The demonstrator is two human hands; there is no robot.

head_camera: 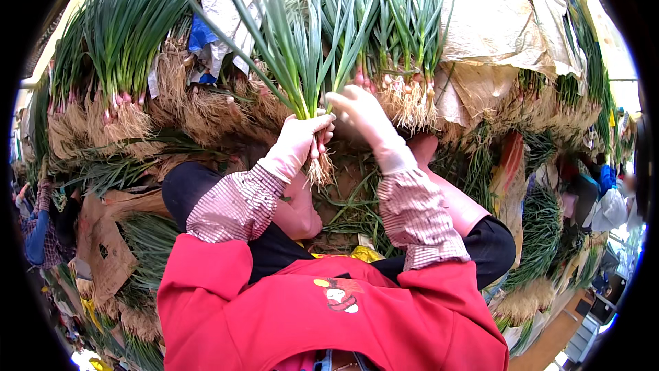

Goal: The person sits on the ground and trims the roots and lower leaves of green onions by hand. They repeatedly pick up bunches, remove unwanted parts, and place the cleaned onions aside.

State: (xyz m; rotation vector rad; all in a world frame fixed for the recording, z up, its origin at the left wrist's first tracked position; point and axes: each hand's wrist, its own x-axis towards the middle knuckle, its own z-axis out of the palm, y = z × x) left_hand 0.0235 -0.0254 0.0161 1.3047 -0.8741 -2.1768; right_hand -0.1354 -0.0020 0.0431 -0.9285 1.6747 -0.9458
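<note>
My left hand (pixel 301 137) is closed around a small bunch of young garlic plants (pixel 302 93). Their long green leaves fan upward, while pinkish bulbs and pale roots (pixel 320 167) hang below my fist. Just to the right, my right hand (pixel 358 111) is raised with bent fingers beside the stalks. It is slightly blurred, and whether its fingertips pinch a stalk is unclear. Both hands seem to wear thin pale gloves below checked sleeves. Behind them stands a row of garlic plants (pixel 406 41), roots downward.
A large garlic bundle (pixel 121 57) stands at the back left. Pale woven sacking (pixel 486 16) covers plants at the back right. Loose leaves (pixel 355 206) litter the ground between my bent legs. More garlic piles (pixel 538 232) lie at the right, and another person (pixel 38 232) is at the far left.
</note>
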